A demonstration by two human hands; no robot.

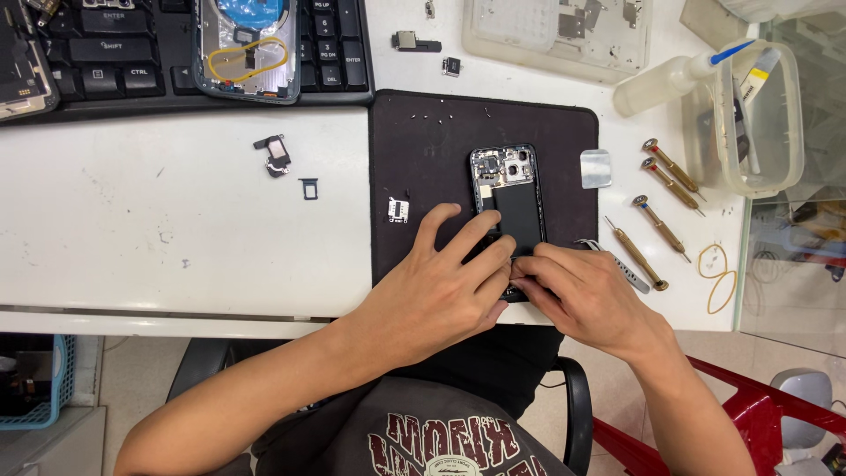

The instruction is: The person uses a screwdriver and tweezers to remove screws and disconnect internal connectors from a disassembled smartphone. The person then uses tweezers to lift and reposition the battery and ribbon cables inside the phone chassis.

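My left hand (pixel 441 295) and right hand (pixel 586 295) pinch together at the near end of the opened phone (pixel 511 207), lying lengthwise away from me, camera end far, insides dark.

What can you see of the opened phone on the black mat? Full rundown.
The opened phone lies flat on the black mat, back cover off, long axis pointing away from the person. Dark frame; camera modules and silvery shields at its far end, a black battery-like block below. Its near end is hidden under both hands: the left hand rests fingers on its left edge, the right hand pinches at the bottom edge.
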